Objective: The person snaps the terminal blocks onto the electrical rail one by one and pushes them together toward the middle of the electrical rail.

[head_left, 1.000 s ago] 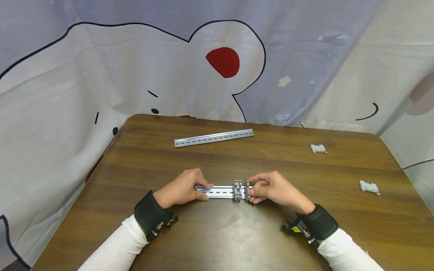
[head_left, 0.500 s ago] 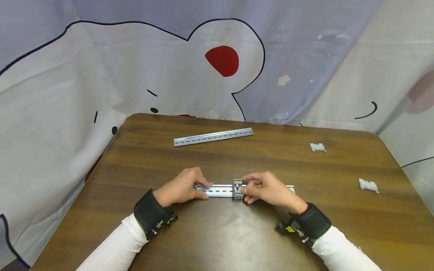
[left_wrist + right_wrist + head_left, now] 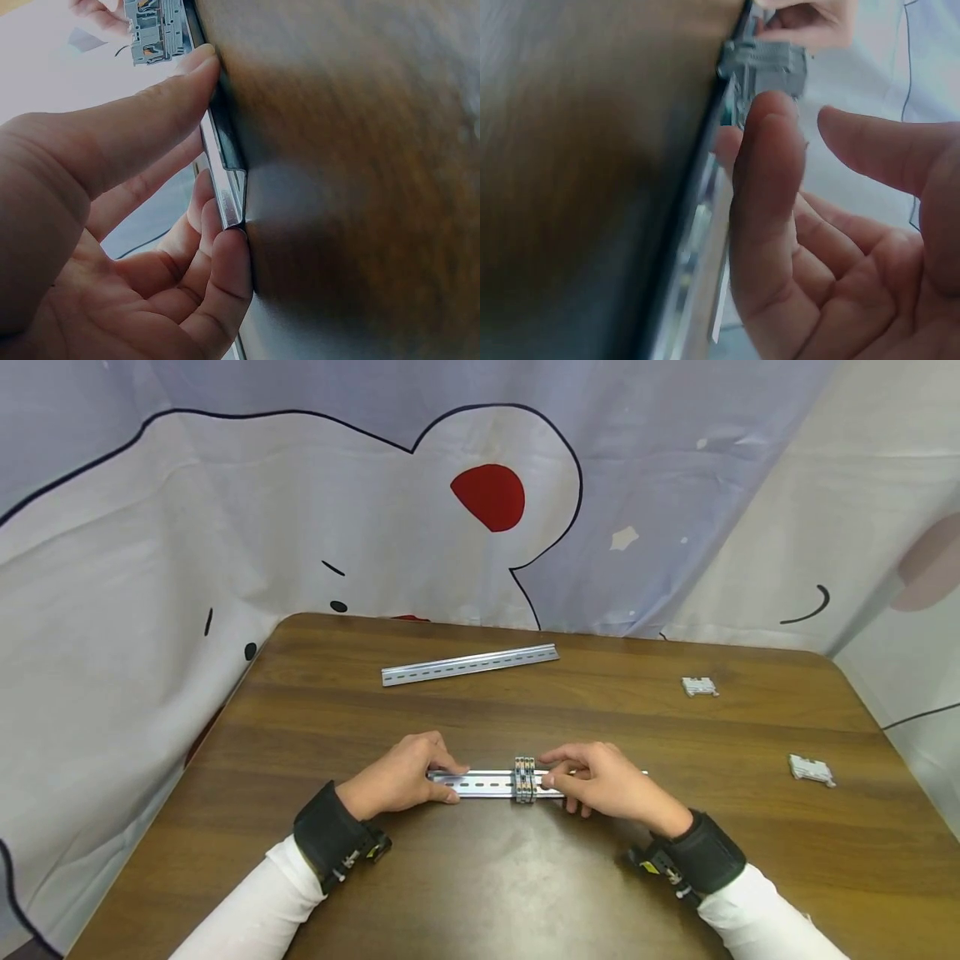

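A slotted metal DIN rail (image 3: pixel 491 784) lies on the table. My left hand (image 3: pixel 401 778) grips its left end, thumb on the near edge and fingers on the far edge, as the left wrist view also shows. Several grey terminal blocks (image 3: pixel 525 779) sit side by side as a stack across the rail. Just right of the stack, my right hand (image 3: pixel 607 783) hovers over the rail, covering part of it. In the right wrist view its thumb and fingers are apart with nothing between them, close to the blocks (image 3: pixel 769 67).
A second DIN rail (image 3: pixel 470 666) lies farther back on the brown wooden table (image 3: pixel 322 710). Two loose pale terminal blocks lie at the right, one farther back (image 3: pixel 699 687) and one nearer (image 3: pixel 811 770). A printed curtain (image 3: pixel 300 510) hangs behind the table.
My right hand slid a terminal block left along the rail against the others, then let go and drew slightly to the right. The left hand has kept its grip.
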The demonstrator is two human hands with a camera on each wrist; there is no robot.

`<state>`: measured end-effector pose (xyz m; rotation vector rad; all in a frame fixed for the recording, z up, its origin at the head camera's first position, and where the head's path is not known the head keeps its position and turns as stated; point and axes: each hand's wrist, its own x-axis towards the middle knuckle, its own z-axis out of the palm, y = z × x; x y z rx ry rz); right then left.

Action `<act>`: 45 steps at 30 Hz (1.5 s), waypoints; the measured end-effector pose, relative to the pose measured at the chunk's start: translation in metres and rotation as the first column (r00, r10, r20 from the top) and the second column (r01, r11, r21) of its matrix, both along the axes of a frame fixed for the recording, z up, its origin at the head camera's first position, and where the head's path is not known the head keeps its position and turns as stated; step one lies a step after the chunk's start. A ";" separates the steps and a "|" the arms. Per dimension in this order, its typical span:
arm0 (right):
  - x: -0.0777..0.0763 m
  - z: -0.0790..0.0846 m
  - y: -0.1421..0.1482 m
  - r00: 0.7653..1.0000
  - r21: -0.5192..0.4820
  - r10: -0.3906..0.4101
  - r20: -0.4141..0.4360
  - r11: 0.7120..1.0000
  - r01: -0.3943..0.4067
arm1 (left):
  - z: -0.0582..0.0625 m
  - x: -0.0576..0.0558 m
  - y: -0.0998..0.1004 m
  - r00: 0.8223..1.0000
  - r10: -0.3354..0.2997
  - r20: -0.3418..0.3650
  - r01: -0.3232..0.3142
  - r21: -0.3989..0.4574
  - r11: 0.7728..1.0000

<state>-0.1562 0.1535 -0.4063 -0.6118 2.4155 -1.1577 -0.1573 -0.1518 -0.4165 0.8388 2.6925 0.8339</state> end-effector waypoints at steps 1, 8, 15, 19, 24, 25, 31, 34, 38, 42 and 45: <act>0.000 0.001 0.004 1.000 0.026 0.001 -0.023 1.000 -0.001 | 0.000 0.000 0.000 1.000 0.001 0.001 -0.001 -0.001 1.000; -0.003 0.004 0.042 0.995 0.137 -0.047 -0.088 0.989 0.059 | -0.001 0.000 -0.001 1.000 0.002 -0.013 -0.002 -0.008 1.000; -0.011 0.008 0.096 0.987 0.257 -0.137 -0.087 0.954 0.155 | -0.001 0.001 -0.002 1.000 0.004 -0.001 -0.004 -0.011 1.000; -0.020 0.008 0.129 0.951 0.353 -0.165 -0.261 0.901 0.253 | -0.001 0.001 -0.002 1.000 0.004 -0.002 -0.004 -0.006 1.000; -0.029 0.004 0.170 0.911 0.403 -0.124 -0.392 0.867 0.292 | 0.000 0.001 -0.002 1.000 -0.003 -0.006 0.003 0.000 1.000; -0.031 0.003 0.179 0.912 0.412 -0.108 -0.396 0.867 0.282 | 0.000 0.001 -0.002 1.000 -0.003 -0.006 0.003 -0.001 1.000; -0.035 0.005 0.244 0.935 0.451 -0.147 -0.324 0.844 0.289 | 0.000 -0.001 0.000 1.000 0.002 -0.013 -0.002 -0.004 1.000; -0.030 0.009 0.273 0.943 0.491 -0.221 -0.251 0.810 0.320 | 0.000 -0.001 0.000 1.000 -0.004 -0.016 0.004 -0.004 1.000; -0.022 0.011 0.298 0.943 0.543 -0.257 -0.210 0.772 0.331 | 0.000 0.000 0.000 1.000 -0.010 -0.011 0.010 -0.004 1.000; -0.018 0.009 0.305 0.941 0.541 -0.227 -0.251 0.773 0.331 | 0.000 0.000 0.000 1.000 -0.009 -0.008 0.009 -0.001 1.000; -0.019 0.008 0.302 0.939 0.538 -0.195 -0.284 0.778 0.324 | 0.000 0.000 0.001 1.000 -0.011 -0.010 0.011 0.002 1.000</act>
